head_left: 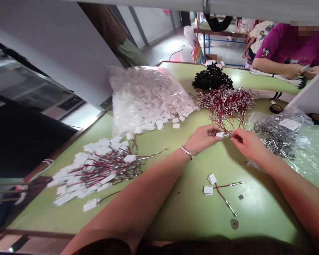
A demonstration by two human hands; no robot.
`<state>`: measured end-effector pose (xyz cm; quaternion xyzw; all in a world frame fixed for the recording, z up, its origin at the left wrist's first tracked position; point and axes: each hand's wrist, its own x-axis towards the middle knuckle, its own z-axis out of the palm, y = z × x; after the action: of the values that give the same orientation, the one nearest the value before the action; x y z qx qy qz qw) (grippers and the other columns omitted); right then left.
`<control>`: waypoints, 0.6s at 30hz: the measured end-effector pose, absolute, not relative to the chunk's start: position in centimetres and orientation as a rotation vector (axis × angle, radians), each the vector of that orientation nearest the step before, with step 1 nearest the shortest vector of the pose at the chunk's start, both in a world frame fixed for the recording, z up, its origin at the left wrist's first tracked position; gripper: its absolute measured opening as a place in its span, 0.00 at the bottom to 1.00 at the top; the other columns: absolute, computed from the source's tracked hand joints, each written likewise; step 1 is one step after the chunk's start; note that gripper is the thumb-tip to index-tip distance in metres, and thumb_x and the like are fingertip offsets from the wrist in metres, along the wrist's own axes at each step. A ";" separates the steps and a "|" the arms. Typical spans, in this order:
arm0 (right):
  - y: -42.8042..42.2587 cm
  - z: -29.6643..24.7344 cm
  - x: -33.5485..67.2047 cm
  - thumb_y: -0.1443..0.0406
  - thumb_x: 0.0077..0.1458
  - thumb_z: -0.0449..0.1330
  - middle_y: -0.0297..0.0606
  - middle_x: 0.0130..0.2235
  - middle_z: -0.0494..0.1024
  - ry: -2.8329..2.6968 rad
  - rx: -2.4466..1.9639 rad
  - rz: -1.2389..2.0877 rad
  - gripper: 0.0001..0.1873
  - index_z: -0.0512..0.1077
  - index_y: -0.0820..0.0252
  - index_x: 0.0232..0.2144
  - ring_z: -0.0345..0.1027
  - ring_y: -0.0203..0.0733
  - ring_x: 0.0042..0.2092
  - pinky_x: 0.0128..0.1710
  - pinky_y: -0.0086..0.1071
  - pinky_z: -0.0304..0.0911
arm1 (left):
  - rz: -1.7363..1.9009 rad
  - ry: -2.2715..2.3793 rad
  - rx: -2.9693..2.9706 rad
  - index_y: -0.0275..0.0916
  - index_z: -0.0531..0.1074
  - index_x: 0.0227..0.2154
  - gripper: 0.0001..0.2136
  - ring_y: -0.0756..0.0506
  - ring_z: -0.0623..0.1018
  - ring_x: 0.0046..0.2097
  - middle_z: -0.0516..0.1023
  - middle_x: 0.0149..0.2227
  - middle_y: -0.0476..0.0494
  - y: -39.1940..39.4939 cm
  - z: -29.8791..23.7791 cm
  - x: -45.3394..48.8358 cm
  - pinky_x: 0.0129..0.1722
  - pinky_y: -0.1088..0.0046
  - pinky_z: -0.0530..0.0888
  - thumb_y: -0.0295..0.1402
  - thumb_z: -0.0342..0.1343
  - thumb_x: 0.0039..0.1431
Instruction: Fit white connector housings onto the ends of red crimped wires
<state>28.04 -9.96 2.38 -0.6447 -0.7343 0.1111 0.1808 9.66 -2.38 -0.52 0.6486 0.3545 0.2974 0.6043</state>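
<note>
Two hands mid-frame: left hand (203,137) pinching white connector (219,134), right hand (248,143) gripping red wire (230,132), probably seating terminal. Next: straight, aligned push.

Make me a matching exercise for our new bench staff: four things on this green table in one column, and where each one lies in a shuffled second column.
Things:
1. bag of white connectors
2. pile of finished leads
3. black bundle
4. bag of metal terminals

Places:
A. far end of the table
B. beside the right hand
C. near left edge of the table
D. far left, behind the left hand

Pairs: 1-D, 2-C, 3-A, 4-B
</note>
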 end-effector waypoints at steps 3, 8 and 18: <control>-10.0 2.2 28.0 0.66 0.57 0.52 0.38 0.31 0.77 -2.107 -1.839 0.272 0.06 0.70 0.56 0.32 0.67 0.40 0.30 0.29 0.34 0.56 | 0.697 0.839 1.498 0.33 0.73 0.35 0.13 0.53 0.72 0.31 0.75 0.30 0.48 -2.3 -0.3 9.6 0.35 0.73 0.71 0.30 0.63 0.44; -10.0 2.3 28.2 0.66 0.57 0.51 0.37 0.29 0.76 -2.177 -1.818 0.276 0.07 0.70 0.56 0.32 0.66 0.40 0.29 0.28 0.33 0.55 | 0.697 0.809 1.553 0.34 0.73 0.34 0.12 0.53 0.71 0.30 0.74 0.29 0.49 -2.3 0.2 9.4 0.34 0.74 0.70 0.30 0.63 0.44; -10.0 1.8 27.7 0.67 0.58 0.51 0.38 0.32 0.76 -2.168 -1.743 0.325 0.07 0.69 0.58 0.32 0.66 0.40 0.32 0.31 0.32 0.55 | 0.662 0.819 1.569 0.34 0.72 0.30 0.09 0.54 0.68 0.25 0.69 0.22 0.53 -2.9 0.1 9.7 0.26 0.77 0.66 0.27 0.63 0.43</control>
<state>27.70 -9.99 1.76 -0.6132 -0.7630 0.1144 0.1696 9.73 -2.92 0.15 0.6727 0.3512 0.2839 0.5861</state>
